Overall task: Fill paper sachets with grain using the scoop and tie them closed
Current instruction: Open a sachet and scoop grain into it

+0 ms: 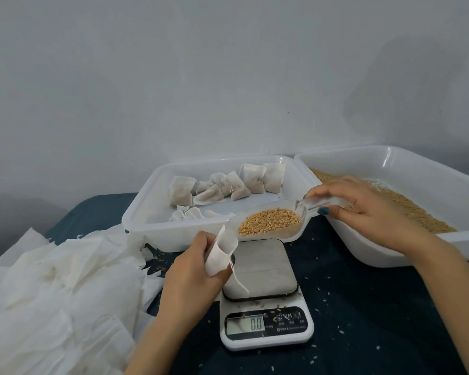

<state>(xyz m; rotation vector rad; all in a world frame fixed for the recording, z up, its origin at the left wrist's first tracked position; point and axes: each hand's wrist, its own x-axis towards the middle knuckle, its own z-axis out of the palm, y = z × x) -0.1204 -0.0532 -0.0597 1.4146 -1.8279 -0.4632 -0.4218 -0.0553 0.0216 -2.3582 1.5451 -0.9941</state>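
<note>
Open paper sachet [220,257] at centre frame, pinched mouth-up in left hand [192,274], just beside the tip of clear scoop [302,212] loaded with grain [268,223]. Scoop handle gripped by right hand [368,209]. Below, scale [266,296] reading 0.0. Behind, white tray [136,212] holding filled sachets [228,185]. At right, larger tray [431,169] of loose grain [431,216]. Empty sachets [52,280] piled lower left on dark desk [363,307].

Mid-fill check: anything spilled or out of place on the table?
Yes: stray grains lie scattered over the dark cloth around the scale, some on its control panel. The scoop and the sachet look intact.
</note>
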